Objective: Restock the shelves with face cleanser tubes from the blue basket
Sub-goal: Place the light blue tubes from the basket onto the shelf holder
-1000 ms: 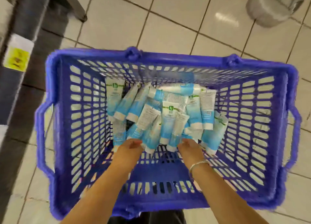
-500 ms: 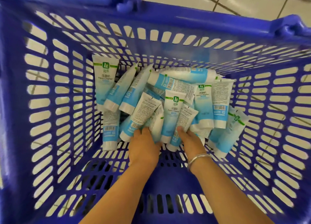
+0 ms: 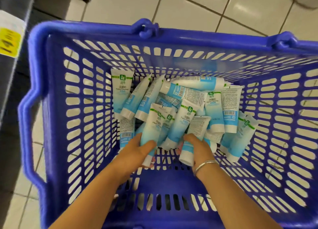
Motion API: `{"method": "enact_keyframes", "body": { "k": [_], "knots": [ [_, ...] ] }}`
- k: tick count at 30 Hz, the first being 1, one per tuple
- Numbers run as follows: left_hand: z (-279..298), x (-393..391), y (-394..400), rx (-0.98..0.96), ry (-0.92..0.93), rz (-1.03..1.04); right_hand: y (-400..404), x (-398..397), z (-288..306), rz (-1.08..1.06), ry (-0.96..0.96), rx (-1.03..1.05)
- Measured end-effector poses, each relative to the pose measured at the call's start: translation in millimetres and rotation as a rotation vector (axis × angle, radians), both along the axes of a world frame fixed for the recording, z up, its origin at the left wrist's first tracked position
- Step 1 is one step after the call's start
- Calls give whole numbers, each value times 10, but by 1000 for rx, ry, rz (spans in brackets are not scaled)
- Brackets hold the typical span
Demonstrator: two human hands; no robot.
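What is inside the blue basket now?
Inside the blue basket lies a pile of face cleanser tubes. The left hand and right hand each grip tubes. Tubes lower in the pile are covered.

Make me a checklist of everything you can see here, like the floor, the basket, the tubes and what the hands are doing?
Surface: white tiled floor with dark grout lines, under the basket.
Job's things: blue basket with slotted walls; a loose pile of face cleanser tubes at its far end, white and light blue, lying crisscross.
Clutter: nothing seen.
Grippers: left hand grips a tube, cap toward the wrist; right hand grips another tube; a silver bracelet on the right wrist.
Cables: nothing seen.
Surroundings: dark shelf edge at left with a yellow price label; a blurry grey object at top right.
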State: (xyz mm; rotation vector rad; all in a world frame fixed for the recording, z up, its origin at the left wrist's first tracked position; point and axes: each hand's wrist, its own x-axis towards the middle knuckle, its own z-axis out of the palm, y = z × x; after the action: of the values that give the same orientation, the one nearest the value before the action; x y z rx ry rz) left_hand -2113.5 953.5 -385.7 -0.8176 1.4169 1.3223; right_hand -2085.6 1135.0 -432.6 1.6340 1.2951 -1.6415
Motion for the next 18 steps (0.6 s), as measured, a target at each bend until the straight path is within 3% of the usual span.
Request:
{"method": "enact_keyframes", "body": {
  "k": [4, 9, 18],
  "knots": [
    [195, -23, -130, 40, 13, 135, -141, 72, 205, 53, 39, -35],
    [557, -185, -182, 81, 66, 222, -141, -113, 648, 144, 78, 62],
    [2061, -399, -408, 11, 239, 338, -417, -571, 2266, 35, 335, -174]
  ]
}}
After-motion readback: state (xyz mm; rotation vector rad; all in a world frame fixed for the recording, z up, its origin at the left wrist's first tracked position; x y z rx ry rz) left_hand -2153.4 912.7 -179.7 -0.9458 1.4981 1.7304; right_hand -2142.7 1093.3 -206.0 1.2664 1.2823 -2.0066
